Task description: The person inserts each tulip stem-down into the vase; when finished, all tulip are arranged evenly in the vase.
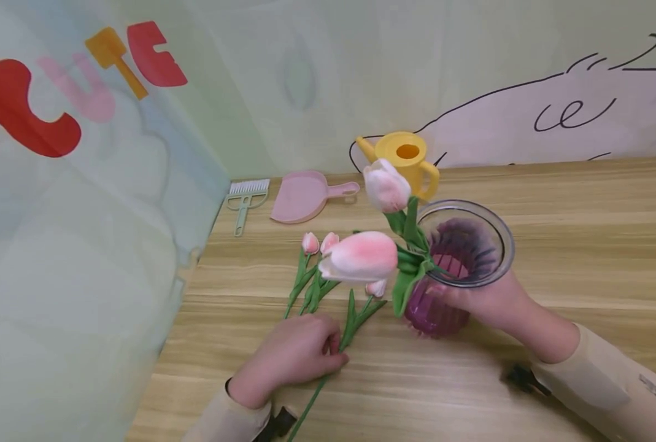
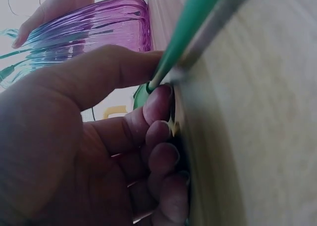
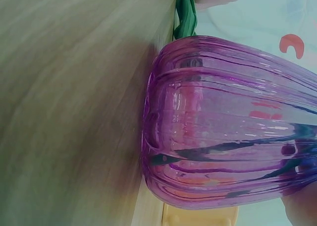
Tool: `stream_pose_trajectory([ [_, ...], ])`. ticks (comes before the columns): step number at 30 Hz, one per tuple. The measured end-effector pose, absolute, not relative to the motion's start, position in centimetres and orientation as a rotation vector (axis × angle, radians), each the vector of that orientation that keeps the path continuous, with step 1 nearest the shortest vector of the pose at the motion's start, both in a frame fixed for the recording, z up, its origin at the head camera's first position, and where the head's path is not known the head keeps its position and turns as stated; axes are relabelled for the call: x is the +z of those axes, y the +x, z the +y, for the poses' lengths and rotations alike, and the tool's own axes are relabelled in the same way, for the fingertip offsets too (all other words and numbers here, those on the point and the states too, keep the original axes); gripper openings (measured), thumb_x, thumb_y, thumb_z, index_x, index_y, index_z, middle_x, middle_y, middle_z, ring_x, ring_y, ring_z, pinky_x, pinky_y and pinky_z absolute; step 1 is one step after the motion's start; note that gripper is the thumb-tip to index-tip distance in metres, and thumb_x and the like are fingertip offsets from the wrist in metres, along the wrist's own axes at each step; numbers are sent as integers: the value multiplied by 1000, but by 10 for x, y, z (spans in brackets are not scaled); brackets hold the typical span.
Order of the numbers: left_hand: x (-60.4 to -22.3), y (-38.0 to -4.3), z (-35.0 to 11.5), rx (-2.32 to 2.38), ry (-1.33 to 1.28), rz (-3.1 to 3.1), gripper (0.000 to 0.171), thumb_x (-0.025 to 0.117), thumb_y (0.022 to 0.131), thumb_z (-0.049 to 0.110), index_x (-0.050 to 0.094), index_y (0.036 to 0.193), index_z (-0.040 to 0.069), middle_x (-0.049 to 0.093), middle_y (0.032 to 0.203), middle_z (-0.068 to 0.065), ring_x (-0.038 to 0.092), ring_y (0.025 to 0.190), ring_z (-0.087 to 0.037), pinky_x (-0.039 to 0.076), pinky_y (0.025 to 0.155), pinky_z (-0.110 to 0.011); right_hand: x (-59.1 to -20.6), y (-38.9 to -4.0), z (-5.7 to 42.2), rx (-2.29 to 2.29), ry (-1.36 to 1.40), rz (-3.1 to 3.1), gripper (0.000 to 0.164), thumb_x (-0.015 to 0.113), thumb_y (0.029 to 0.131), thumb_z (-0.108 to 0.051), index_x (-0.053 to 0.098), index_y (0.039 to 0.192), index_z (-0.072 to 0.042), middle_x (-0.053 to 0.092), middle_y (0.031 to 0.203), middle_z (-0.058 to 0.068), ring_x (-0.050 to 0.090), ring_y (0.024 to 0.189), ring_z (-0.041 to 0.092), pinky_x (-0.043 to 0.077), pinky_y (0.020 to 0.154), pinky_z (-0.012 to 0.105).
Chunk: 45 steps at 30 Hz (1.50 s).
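Note:
My left hand (image 1: 300,347) is low over the wooden table, pinching the green stem (image 2: 192,25) of a pink-and-white tulip (image 1: 353,322) between thumb and index finger. That tulip's bloom points away from me. My right hand (image 1: 496,301) grips the ribbed purple glass vase (image 1: 437,312) around its side; the base is down at the tabletop in the right wrist view. Two tulips stand in the vase and lean left over its rim, a large bloom (image 1: 361,255) in front and another bloom (image 1: 387,186) behind. Their stems show through the glass.
More tulips (image 1: 310,244) lie on the table (image 1: 223,344) beyond my left hand. Along the back are a green-handled brush (image 1: 243,209), a pink dustpan (image 1: 301,196) and a yellow watering can (image 1: 402,150). Printed cloth walls (image 1: 305,80) border the left and back.

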<state>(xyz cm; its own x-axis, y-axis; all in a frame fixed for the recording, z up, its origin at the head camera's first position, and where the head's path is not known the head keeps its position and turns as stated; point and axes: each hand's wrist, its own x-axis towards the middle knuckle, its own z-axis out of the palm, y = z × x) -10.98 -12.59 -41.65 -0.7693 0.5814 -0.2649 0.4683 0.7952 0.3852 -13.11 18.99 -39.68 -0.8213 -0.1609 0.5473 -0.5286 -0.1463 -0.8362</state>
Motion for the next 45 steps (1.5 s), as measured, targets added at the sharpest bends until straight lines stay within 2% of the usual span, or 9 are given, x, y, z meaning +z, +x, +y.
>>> stream_pose_trajectory([
  [8,-414,-111,-127,456,802,2586,26,76,88,38,59,72,28,53,65,16,48,58,-2,41,51,-23,-399,-132,191,2087,831,-1810,79,82,65,14,50,135,-3,66,121,10,65,113,16,52,103,23],
  [15,-415,-112,-134,591,774,2580,16,77,90,28,66,79,24,54,63,16,50,58,0,45,55,-22,-400,-131,191,2087,817,-1832,79,82,66,13,50,136,-5,67,122,6,65,113,15,52,103,22],
  [29,-415,-113,-133,663,726,2540,11,75,92,26,67,85,23,57,65,16,52,58,-1,45,56,-23,-399,-131,191,2093,823,-1818,77,83,66,14,50,134,-4,68,120,7,66,111,15,53,101,22],
  [38,-414,-112,-132,744,730,2537,8,72,95,25,66,89,23,55,66,15,50,57,-2,44,54,-23,-401,-133,191,2100,863,-1779,76,86,69,9,50,135,-3,67,121,8,65,113,16,53,102,23],
  [45,-414,-111,-133,812,729,2505,8,72,95,24,66,90,23,53,65,13,47,55,-2,42,52,-21,-402,-132,192,2089,837,-1803,78,86,67,9,50,136,-4,66,122,11,64,115,17,52,104,23],
])
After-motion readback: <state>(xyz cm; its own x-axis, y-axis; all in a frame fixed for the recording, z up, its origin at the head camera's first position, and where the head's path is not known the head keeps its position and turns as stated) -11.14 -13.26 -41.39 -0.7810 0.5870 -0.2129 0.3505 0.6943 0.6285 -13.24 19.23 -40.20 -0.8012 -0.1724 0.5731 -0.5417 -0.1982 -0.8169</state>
